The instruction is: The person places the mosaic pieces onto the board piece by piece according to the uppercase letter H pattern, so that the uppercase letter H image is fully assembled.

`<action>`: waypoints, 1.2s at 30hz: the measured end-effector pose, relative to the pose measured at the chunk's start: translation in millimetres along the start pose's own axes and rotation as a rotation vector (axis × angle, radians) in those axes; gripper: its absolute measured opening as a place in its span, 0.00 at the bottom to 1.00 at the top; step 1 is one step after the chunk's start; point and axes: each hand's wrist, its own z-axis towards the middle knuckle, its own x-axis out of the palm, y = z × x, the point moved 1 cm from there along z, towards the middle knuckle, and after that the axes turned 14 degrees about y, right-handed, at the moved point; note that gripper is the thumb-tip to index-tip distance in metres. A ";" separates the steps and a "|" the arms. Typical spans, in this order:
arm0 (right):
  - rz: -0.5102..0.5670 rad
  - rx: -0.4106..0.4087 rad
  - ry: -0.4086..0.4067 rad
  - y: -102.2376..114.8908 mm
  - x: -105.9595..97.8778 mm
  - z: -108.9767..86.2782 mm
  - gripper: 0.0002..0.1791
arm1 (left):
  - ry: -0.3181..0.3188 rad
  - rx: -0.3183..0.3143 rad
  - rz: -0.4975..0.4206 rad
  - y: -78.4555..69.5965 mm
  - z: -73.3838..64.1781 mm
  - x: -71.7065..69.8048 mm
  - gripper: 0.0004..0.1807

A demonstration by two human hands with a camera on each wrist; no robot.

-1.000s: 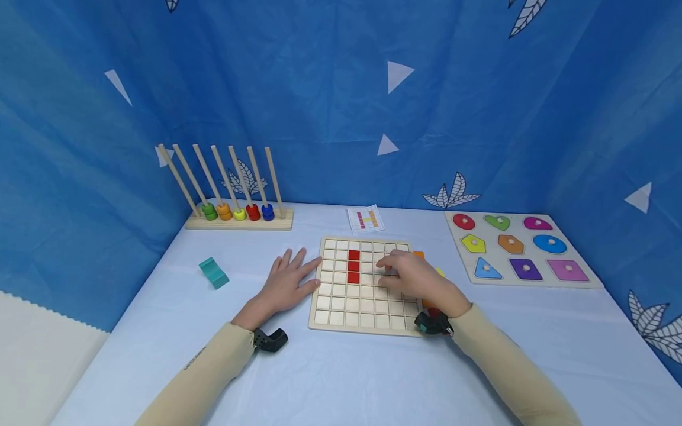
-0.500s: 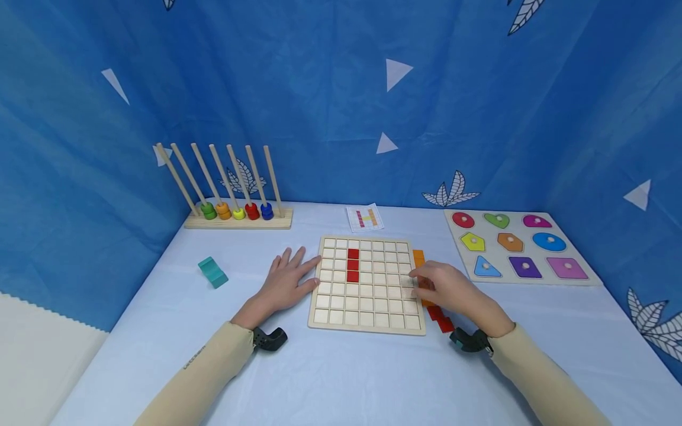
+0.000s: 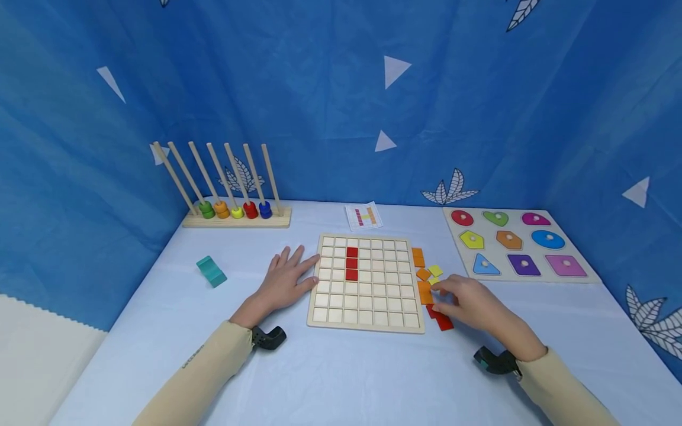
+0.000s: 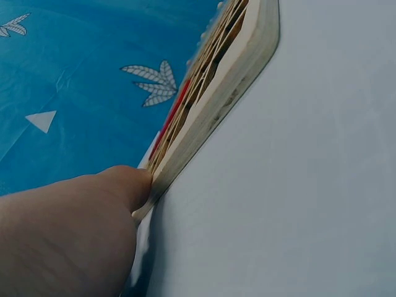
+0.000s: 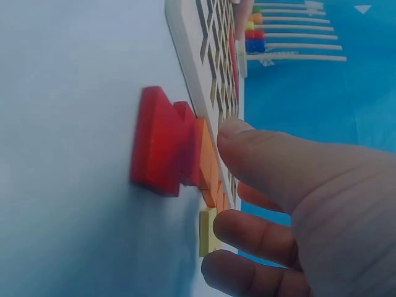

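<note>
A wooden grid board lies on the table, with three red square tiles set in one column. My left hand lies flat with fingers spread, its thumb and fingertips touching the board's left edge; the left wrist view shows the thumb against that edge. Loose tiles lie along the right edge: red tiles, orange tiles and yellow tiles. Over them hovers my right hand, thumb and loosely bent fingers apart. Nothing shows between them in the right wrist view, where a red tile is close by.
Behind the board lies a pattern card. A bead stacker with upright pegs stands at the back left. A teal wavy block is left of my left hand. At the right is a knobbed shape puzzle.
My right hand has moved from above the board rightward to the loose tiles, uncovering the board's right columns and the orange and yellow tiles. The left hand stays put.
</note>
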 end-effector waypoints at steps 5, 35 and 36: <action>0.006 0.020 0.008 -2.6 3.5 -5.2 0.22 | 0.002 -0.004 -0.003 0.2 0.3 -1.3 0.34; 0.021 -0.015 -0.039 -2.1 19.2 -11.1 0.22 | -0.010 0.010 -0.001 0.1 -0.2 0.3 0.33; 0.019 -0.016 -0.041 -1.9 19.7 -11.0 0.22 | -0.010 0.010 -0.001 0.3 -0.1 0.3 0.33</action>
